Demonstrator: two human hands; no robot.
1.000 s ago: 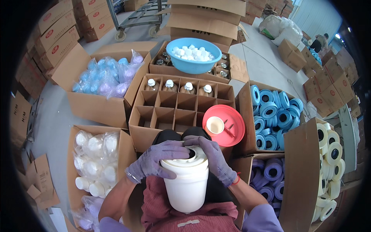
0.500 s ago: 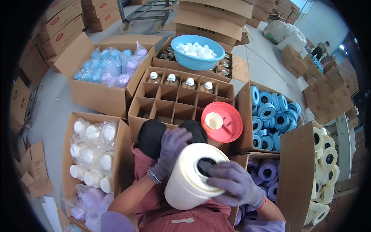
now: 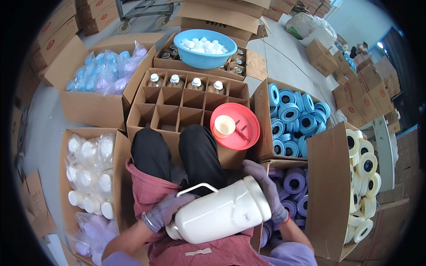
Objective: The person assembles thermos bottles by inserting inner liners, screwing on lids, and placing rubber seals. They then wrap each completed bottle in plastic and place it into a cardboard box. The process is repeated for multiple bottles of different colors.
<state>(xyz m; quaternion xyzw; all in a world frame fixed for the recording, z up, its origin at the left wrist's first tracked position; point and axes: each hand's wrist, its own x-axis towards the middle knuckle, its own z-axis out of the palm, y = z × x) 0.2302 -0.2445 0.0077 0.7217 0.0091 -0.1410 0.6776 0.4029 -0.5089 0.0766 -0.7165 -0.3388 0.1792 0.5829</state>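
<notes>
A glossy white thermos jug lies tilted across my lap, its narrow top to the left and its wide base ring to the right. The jug's looped handle points away from me. My left hand, in a purple-grey glove, is closed round the narrow end beside the handle. Against the base end presses my right hand, gloved alike, its fingers running up along the rim. The jug is held between both hands. The underside of the base is turned away from view.
Ahead stands a divided carton with several white-capped bottles and a red plate on its corner. Behind it is a blue basin of white caps. Boxes of blue rings, purple rings, cream rings and bagged white parts flank me.
The jug has turned from base up to lying sideways, showing its handle. My left hand moved to its narrow end; my right hand left the dark base centre for the rim. The view shifted.
</notes>
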